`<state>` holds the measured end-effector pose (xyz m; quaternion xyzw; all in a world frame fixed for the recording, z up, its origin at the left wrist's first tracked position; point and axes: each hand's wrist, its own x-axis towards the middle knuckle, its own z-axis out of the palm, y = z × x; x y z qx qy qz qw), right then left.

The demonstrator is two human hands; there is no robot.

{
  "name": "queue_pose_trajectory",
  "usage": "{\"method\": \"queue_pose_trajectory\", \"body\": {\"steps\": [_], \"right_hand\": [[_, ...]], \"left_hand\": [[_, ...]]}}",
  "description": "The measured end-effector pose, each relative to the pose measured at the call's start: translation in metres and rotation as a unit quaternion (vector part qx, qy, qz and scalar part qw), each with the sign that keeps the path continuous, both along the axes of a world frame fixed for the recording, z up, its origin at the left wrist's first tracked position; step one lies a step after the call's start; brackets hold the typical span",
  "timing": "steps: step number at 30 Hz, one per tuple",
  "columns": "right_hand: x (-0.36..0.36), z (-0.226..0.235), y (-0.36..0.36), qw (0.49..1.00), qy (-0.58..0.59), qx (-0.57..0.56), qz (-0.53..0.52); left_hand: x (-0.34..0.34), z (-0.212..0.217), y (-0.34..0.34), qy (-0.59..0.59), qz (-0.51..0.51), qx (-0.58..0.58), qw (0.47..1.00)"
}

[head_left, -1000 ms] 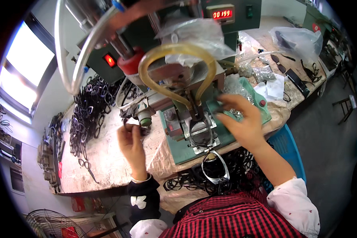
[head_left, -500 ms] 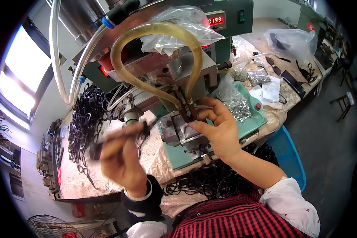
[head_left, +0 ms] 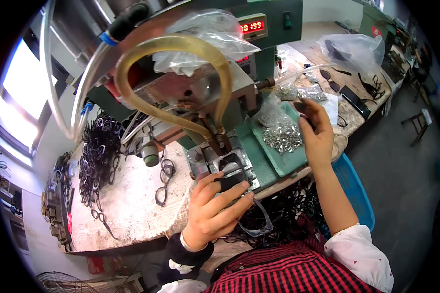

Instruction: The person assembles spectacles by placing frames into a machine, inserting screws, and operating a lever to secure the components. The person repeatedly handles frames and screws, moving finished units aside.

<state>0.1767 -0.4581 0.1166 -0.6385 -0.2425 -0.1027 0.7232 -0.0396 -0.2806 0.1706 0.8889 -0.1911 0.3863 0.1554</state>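
In front of a green bench machine, my left hand [head_left: 215, 210] grips a dark plastic glasses frame [head_left: 256, 229], fingers reaching over it. One rim lies on the machine's metal fixture [head_left: 249, 171]; the other hangs toward me. Just above that rim end two brown prongs [head_left: 220, 144] below a looped yellowish tube [head_left: 176, 43]. Off to the right, my right hand [head_left: 319, 139] hovers at the edge of a green tray [head_left: 288, 166], its fingers half bent and apart. Small shiny metal parts [head_left: 281, 140] lie heaped in the tray. Any small piece at those fingertips cannot be made out.
Many dark glasses frames [head_left: 98, 156] pile up on the worn table [head_left: 127, 215] at left. A loose frame [head_left: 165, 180] lies nearer the machine. More frames fill my lap area, beside a blue basket [head_left: 352, 190]. Plastic bags and sunglasses [head_left: 330, 80] lie at far right.
My left hand came from the left of the fixture to its front, bringing a glasses frame onto it. My right hand left the fixture and moved right to the tray. The view shifted slightly.
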Motion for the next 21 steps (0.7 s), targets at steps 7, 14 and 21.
{"method": "queue_pose_trajectory", "body": {"steps": [7, 14, 21], "right_hand": [[-0.020, -0.025, -0.045, 0.915, -0.111, -0.377, -0.086], [-0.027, -0.030, -0.030, 0.864, -0.137, -0.470, -0.122], [-0.030, -0.038, -0.018, 0.890, -0.145, -0.411, -0.133]], "left_hand": [[-0.004, 0.006, 0.002, 0.057, -0.004, -0.019, 0.998], [-0.051, -0.049, 0.022, -0.086, 0.217, -0.170, 0.958], [-0.105, -0.116, 0.209, 0.186, 0.277, 0.219, 0.917]]}}
